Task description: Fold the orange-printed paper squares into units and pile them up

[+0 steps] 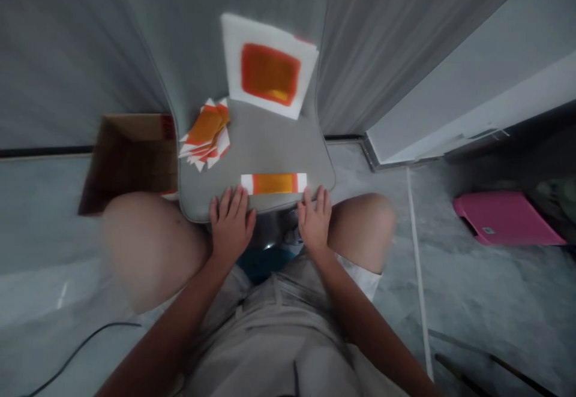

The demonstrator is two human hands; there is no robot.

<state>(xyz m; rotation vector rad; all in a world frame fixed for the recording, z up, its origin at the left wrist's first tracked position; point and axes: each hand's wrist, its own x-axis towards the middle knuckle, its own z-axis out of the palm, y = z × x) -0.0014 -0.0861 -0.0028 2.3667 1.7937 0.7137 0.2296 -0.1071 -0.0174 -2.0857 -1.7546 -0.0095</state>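
Observation:
A folded strip of joss paper (273, 183), white at its ends with orange and gold in the middle, lies crosswise near the front edge of a grey padded seat (265, 145). My left hand (230, 220) rests flat on that edge, fingers stretched out, its fingertips at the strip's left end. At the right end is my right hand (314, 217), also open, with the index fingertip by the white corner. Behind, a stack of square joss paper sheets (234, 61) shows a red-orange and gold square. To the left sits a pile of folded joss paper pieces (207, 130).
An open cardboard box (101, 163) stands on the floor left of the seat. A pink plastic stool (508, 220) is at the far right. Grey curtains (373, 43) hang on either side. A dark cable (81, 349) lies at lower left.

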